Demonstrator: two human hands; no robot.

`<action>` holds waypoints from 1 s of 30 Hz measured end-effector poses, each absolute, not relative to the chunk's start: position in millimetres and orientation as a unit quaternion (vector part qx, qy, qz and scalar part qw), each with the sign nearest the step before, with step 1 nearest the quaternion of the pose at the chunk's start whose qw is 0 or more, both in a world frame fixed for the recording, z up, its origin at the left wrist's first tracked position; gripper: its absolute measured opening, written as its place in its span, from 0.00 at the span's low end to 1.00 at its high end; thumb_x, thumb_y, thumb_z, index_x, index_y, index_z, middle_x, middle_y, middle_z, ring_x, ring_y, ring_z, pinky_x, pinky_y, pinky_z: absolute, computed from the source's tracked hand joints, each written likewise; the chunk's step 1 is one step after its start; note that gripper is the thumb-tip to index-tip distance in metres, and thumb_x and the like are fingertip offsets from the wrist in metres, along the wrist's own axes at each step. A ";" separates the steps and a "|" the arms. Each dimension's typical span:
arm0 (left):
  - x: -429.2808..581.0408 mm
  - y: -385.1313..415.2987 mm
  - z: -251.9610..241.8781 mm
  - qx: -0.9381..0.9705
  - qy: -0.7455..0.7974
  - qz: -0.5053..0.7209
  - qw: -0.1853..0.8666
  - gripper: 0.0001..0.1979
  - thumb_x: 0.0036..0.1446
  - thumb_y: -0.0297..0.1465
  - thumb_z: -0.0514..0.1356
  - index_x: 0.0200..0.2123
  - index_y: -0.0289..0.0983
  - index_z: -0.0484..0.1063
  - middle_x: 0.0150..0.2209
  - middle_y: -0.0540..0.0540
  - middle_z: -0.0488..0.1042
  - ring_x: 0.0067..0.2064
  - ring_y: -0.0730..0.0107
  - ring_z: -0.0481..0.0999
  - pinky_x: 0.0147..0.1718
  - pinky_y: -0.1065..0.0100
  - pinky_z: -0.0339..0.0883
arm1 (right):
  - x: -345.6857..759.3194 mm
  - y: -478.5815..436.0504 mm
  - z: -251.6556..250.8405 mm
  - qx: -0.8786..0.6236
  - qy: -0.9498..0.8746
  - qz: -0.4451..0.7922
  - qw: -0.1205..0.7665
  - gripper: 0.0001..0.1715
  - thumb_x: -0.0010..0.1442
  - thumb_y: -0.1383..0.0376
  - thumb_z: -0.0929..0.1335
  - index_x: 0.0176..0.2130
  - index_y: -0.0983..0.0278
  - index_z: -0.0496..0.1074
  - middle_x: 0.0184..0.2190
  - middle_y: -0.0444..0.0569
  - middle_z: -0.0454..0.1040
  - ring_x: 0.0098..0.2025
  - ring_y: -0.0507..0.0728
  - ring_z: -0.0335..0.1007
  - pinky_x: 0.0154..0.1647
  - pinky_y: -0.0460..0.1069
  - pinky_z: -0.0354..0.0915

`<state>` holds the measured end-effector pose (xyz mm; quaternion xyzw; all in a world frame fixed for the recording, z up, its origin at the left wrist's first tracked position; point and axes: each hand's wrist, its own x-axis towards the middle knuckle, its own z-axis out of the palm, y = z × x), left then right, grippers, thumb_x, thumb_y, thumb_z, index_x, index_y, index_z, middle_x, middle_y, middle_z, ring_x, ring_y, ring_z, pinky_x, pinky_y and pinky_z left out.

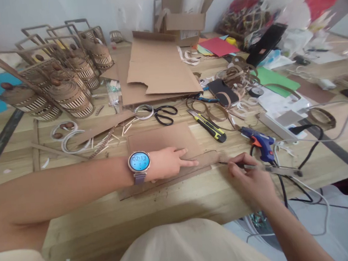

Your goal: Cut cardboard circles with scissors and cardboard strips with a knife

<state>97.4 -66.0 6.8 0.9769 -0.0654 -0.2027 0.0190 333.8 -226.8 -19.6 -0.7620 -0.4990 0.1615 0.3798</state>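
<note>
My left hand (pixel 167 163), a watch on its wrist, presses flat with fingers stretched out on a brown cardboard strip (pixel 205 161) near the table's front edge. Under and behind the strip lies a rectangular cardboard piece (pixel 162 136). Pinched in my right hand (pixel 251 176) is a thin, dark, pen-like tool (pixel 240 165). Its tip is at the strip's right end; whether it is a pen or a blade I cannot tell. A yellow-black utility knife (pixel 208 125) and a blue glue gun (pixel 261 141) lie beyond my right hand.
Several lantern-like cardboard models (pixel 68 94) stand at the back left. Black-handled scissors (pixel 165 114), tape rings and thin sticks lie mid-table. Large cardboard sheets (pixel 163 67) are behind them. A power strip (pixel 279 126) with cables sits at the right, near tangled brown strips (pixel 238 75).
</note>
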 end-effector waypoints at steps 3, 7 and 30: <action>96.6 -65.2 4.7 0.979 -0.071 -0.188 0.021 0.14 0.28 0.17 0.70 0.18 0.40 0.76 0.74 0.65 0.51 0.70 0.36 0.57 0.56 0.54 0.68 | 340.4 -230.8 -15.0 -0.765 -0.484 0.159 0.394 0.10 0.56 0.60 0.68 0.25 0.58 0.68 0.19 0.43 0.73 0.24 0.57 0.69 0.26 0.50 0.64; 96.9 -64.9 7.1 0.979 -0.071 -0.192 0.024 0.14 0.29 0.15 0.69 0.17 0.40 0.75 0.73 0.65 0.52 0.70 0.36 0.57 0.57 0.54 0.68 | 319.1 -231.9 -13.6 -0.738 -0.505 0.203 0.398 0.13 0.59 0.56 0.68 0.27 0.59 0.71 0.21 0.44 0.74 0.25 0.57 0.71 0.26 0.50 0.66; 99.9 -63.5 2.8 0.984 -0.062 -0.168 0.012 0.14 0.37 0.16 0.63 0.16 0.42 0.77 0.71 0.70 0.55 0.71 0.44 0.58 0.54 0.57 0.69 | 171.7 -192.6 -32.9 -0.402 -0.723 0.411 0.383 0.08 0.61 0.71 0.66 0.39 0.62 0.75 0.36 0.49 0.79 0.38 0.56 0.76 0.41 0.49 0.72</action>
